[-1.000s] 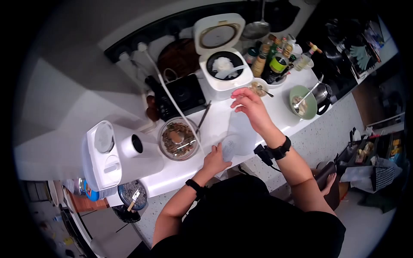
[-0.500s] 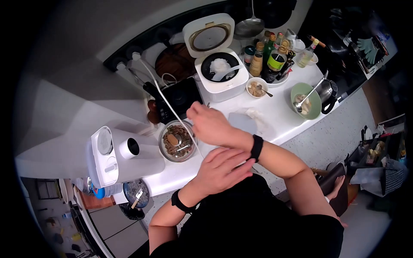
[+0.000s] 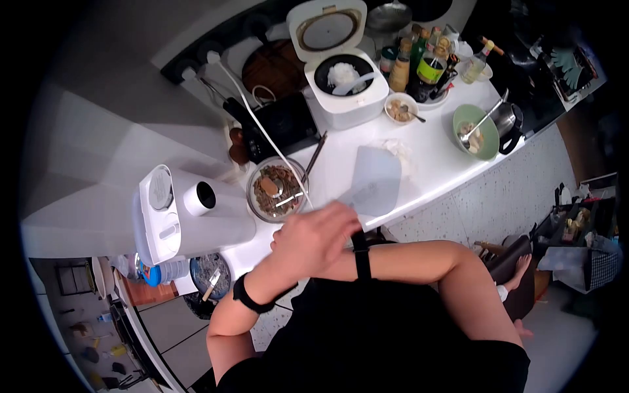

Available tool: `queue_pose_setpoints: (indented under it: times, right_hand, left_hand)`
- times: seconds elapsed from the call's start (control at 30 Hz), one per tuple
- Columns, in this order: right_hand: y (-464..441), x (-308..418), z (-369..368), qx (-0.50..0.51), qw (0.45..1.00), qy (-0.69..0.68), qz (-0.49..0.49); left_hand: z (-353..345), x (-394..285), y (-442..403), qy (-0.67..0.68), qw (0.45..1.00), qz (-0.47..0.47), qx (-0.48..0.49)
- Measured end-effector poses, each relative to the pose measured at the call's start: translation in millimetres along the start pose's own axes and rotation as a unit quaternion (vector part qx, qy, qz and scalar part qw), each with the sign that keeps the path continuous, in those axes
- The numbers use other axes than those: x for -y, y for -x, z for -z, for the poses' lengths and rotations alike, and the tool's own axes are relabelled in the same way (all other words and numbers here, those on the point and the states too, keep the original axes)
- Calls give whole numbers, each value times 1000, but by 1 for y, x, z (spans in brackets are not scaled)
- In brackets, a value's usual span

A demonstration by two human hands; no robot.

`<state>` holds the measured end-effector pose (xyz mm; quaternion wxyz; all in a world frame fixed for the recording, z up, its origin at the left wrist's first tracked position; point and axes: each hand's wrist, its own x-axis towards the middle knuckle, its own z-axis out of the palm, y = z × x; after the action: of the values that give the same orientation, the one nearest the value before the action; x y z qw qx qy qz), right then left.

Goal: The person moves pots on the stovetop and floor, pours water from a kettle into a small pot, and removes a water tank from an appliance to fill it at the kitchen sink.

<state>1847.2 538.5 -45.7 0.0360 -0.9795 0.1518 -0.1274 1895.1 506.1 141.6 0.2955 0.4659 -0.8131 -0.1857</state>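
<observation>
Overlapping the right hand [image 3: 275, 242] from above, the blurred left hand [image 3: 309, 239] mostly hides it, and whether either is clenched or spread I cannot tell, while the glass bowl [image 3: 249, 190] of chopped food [image 3: 263, 204] and the grey mat [image 3: 377, 175] sit just beyond on the white countertop [image 3: 434, 145].

Kitchen, marked by cooking gear on white bench [image 3: 432, 175]: rice cooker [image 3: 357, 114], lid [image 3: 327, 29] raised, rice [image 3: 342, 73] inside, and clustered bottles [image 3: 430, 70] towards back edge; black cooktop [image 3: 288, 128] left of cooker; green bowl [image 3: 488, 143] near front edge; metal kettle [image 3: 507, 120] near right end.
</observation>
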Motion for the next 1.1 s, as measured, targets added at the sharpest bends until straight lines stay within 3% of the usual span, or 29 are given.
queue_pose_setpoints:
  times: [0.1, 0.2, 0.5, 0.63, 0.7, 0.77, 0.83, 0.87, 0.9, 0.93, 0.97, 1.03, 1.1]
  right_hand:
    - [27, 22, -8, 9, 997, -57, 46]
    - [28, 24, -7, 8, 994, -90, 63]
    - [28, 5, 8, 11, 984, -163, 67]
    - [6, -25, 24, -5, 977, -212, 31]
    - [-3, -38, 31, -3, 972, -234, 10]
    - [-9, -44, 35, 33, 968, -248, -19]
    - [-18, -57, 38, 122, 958, -249, -73]
    - [-30, -59, 43, 211, 938, -248, -123]
    - [-32, -68, 51, 229, 917, -292, -145]
    - [-27, -81, 57, 139, 904, -385, -125]
    - [-26, -97, 69, 81, 851, -509, -99]
    - [-23, -109, 136, 113, 811, -570, -69]
    - [-27, -90, 180, 102, 823, -559, 19]
  left_hand:
    - [-12, 15, 0, 53, 996, 67, -8]
    - [-21, 3, 6, 160, 981, 36, 100]
    - [-25, -13, 23, 96, 993, 36, 60]
    - [-28, -20, 26, 10, 999, -47, 8]
    - [-35, -16, 29, -29, 986, -157, -41]
    - [-39, -11, 32, -34, 984, -172, -26]
    - [-37, -8, 34, 20, 990, -141, 15]
    - [-33, -7, 35, 23, 987, -159, 24]
    - [-34, -7, 37, 46, 981, -186, 9]
    - [-32, -14, 39, 34, 977, -206, 52]
    - [-31, -20, 39, 21, 970, -226, 93]
    - [-47, -33, 34, -16, 958, -204, 203]
    - [-75, -26, 41, -33, 970, -147, 193]
